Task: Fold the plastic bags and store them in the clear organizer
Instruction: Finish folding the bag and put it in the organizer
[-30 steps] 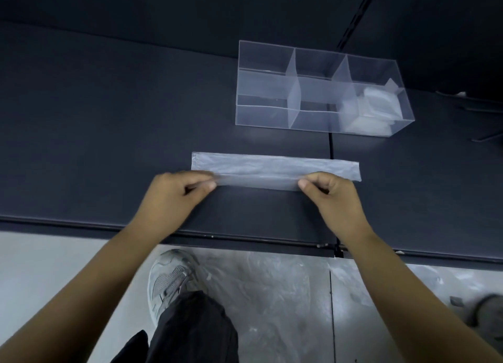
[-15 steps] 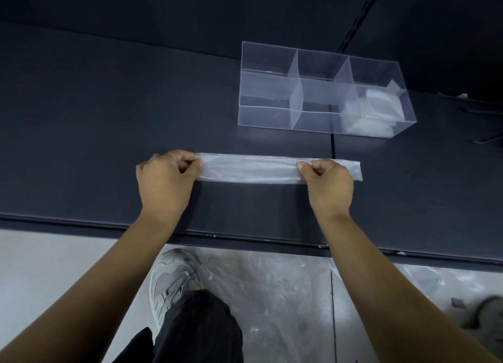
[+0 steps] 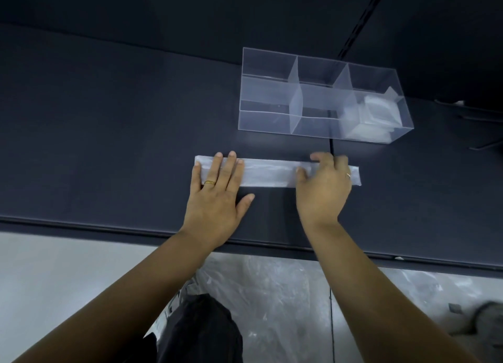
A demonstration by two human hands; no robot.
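A clear plastic bag point(image 3: 269, 172), folded into a long narrow strip, lies flat on the dark table point(image 3: 109, 134). My left hand point(image 3: 216, 196) lies flat with straight fingers pressing the strip's left end. My right hand point(image 3: 324, 188) rests on the right part of the strip, fingers slightly bent, and the strip's right tip sticks out past it. Behind the strip stands the clear organizer point(image 3: 272, 116) with several compartments. Its right front compartment holds folded bags point(image 3: 375, 117).
The table's front edge point(image 3: 81, 226) runs across the view just behind my wrists. Below it, crumpled clear plastic point(image 3: 272, 294) lies on the pale floor beside my dark trouser leg point(image 3: 201, 332). Thin dark items point(image 3: 462, 104) lie at the table's far right.
Both hands folded the near edge of the bag away from me, making the strip narrower. They let go of their pinches and now lie on top of the strip.
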